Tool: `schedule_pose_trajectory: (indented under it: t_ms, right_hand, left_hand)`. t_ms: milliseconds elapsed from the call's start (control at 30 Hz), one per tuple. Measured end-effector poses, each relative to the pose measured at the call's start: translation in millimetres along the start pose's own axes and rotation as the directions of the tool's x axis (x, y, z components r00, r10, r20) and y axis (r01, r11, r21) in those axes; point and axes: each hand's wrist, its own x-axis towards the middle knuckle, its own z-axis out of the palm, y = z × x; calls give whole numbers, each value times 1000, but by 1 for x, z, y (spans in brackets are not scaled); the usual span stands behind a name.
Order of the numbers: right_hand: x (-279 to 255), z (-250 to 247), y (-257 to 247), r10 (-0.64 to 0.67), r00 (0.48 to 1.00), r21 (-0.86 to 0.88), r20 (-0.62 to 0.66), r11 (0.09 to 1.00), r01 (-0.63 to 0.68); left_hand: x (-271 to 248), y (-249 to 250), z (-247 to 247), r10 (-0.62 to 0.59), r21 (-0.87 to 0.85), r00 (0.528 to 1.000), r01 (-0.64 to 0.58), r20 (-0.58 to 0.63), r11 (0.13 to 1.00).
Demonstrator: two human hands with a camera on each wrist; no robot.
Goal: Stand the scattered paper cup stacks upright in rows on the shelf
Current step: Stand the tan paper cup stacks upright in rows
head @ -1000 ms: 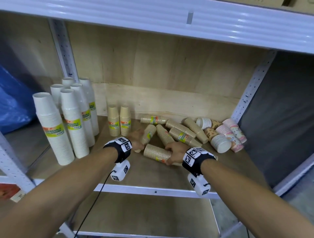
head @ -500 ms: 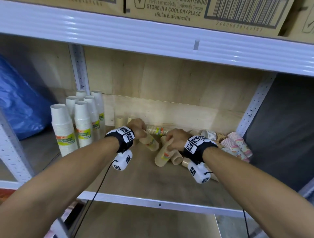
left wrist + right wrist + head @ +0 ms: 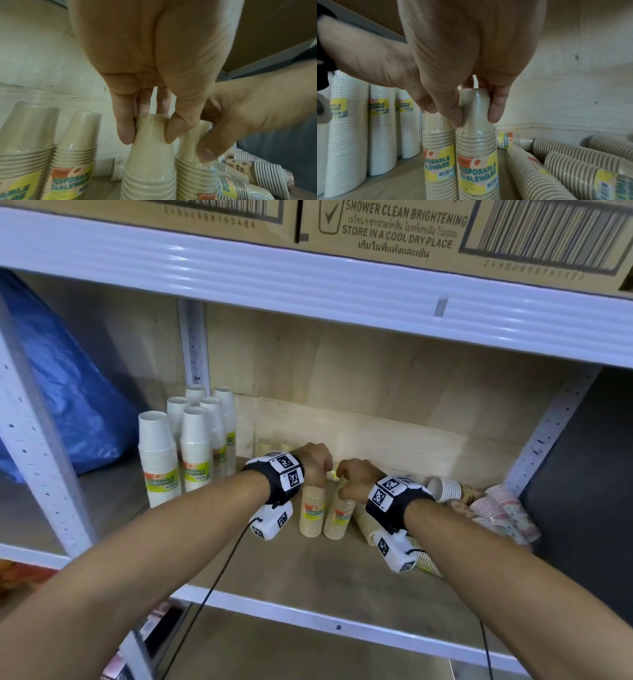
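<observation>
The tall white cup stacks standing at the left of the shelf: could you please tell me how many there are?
5 white stacks show in the head view, clustered upright at the shelf's left end: one front-left, two middle, two behind. More may be hidden.

A shop stockroom or storage bay, to judge by the fittings: white slotted-steel racking (image 3: 191,344) with wooden shelf boards (image 3: 308,570) and a plywood back wall (image 3: 394,371). Overhead, brown shipping cartons (image 3: 404,231) printed with barcodes and "STORE IN A COOL DRY PLACE". Below, retail-wrapped sleeves of white paper cups (image 3: 159,460) standing in rows, beige sleeves (image 3: 476,155) labelled "DISPOSABLE TABLEWARE" with barcode stickers, more beige sleeves (image 3: 570,169) lying loose, and patterned pink cups (image 3: 507,508) heaped at the far right. A blue plastic sack (image 3: 65,392) stuffed into the neighbouring bay.
</observation>
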Motion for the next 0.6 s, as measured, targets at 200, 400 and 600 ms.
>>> schedule_pose_trajectory:
  t_ms: [200, 400, 600]
  right_hand:
    - [7, -7, 3, -16, 1000, -2, -11, 1000, 16]
    - [11, -5, 4, -34, 999, -91, -38, 995, 31]
    - [15, -2, 4, -5, 999, -56, -49, 998, 2]
  left_hand:
    - [1, -2, 2, 19, 16, 1000, -19, 11, 1000]
    - [1, -2, 1, 30, 21, 999, -30, 30, 999]
    - [2, -4, -3, 32, 32, 997, -34, 70, 999]
